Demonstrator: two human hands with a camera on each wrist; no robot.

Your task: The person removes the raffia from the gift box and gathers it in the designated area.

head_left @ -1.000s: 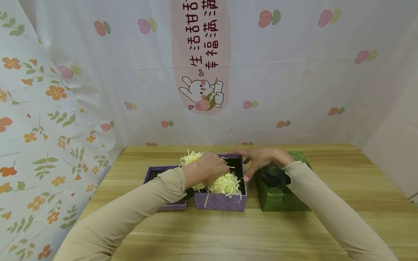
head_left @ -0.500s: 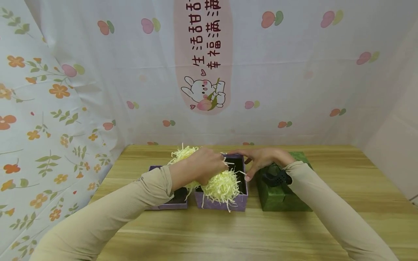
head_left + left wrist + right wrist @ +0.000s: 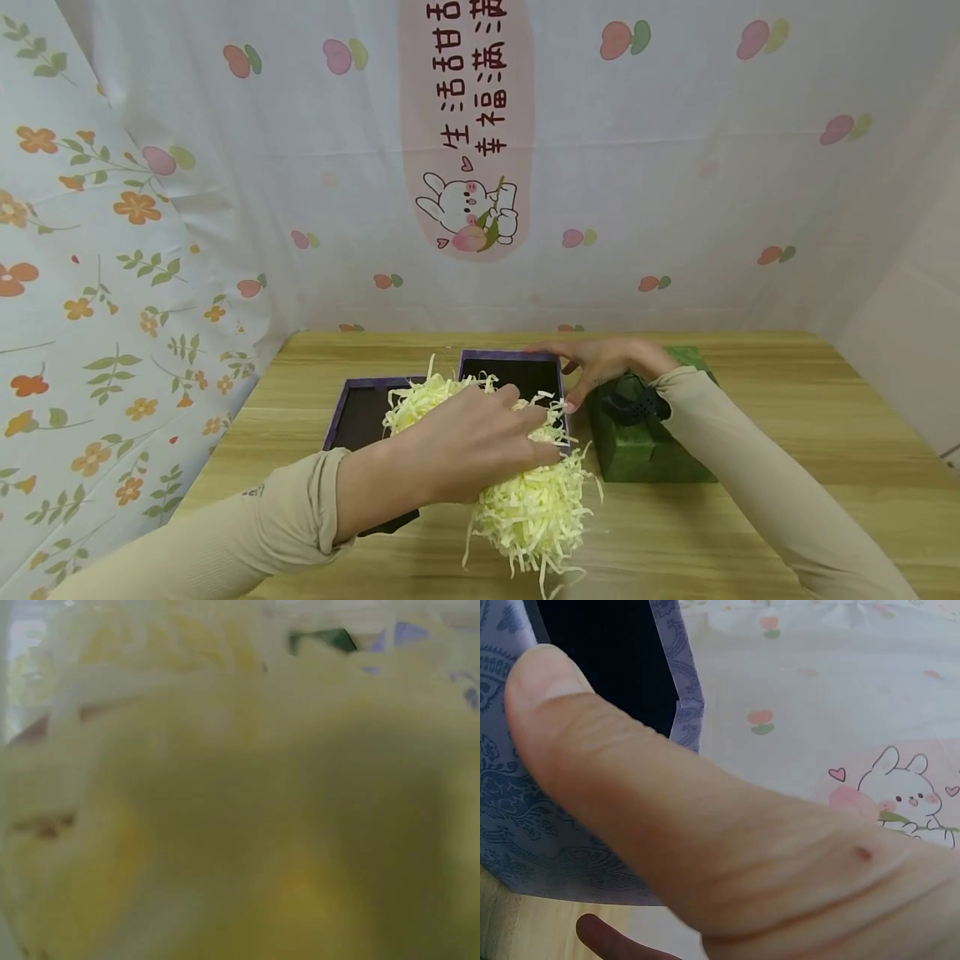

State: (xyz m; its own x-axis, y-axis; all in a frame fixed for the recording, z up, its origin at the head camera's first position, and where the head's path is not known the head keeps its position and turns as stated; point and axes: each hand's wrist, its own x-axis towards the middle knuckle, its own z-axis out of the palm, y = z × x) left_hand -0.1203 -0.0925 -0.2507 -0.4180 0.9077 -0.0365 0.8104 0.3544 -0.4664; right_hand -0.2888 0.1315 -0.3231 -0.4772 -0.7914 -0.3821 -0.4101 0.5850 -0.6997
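Observation:
My left hand point(image 3: 465, 442) grips a big clump of pale yellow shredded paper point(image 3: 536, 508), which hangs over the near side of an open purple box point(image 3: 510, 377). Loose strands spill out on both sides of the hand. Blurred yellow paper point(image 3: 165, 645) fills most of the left wrist view. With thumb and fingers, my right hand point(image 3: 611, 364) holds the box by its right side. The thumb point(image 3: 592, 735) lies across the patterned purple wall point(image 3: 562, 847) at the rim in the right wrist view. Black lining shows inside the box; its front is hidden.
Left of the box lies a shallow purple tray or lid point(image 3: 367, 421) with a dark inside, partly covered by the left arm. A green box point(image 3: 652, 454) stands under the right wrist. Behind the wooden table point(image 3: 810, 433) hangs a printed curtain point(image 3: 675, 183).
My left hand has lifted the shredded paper out of the purple box and drawn it toward the near side, baring the black inside. The right hand stays at the box.

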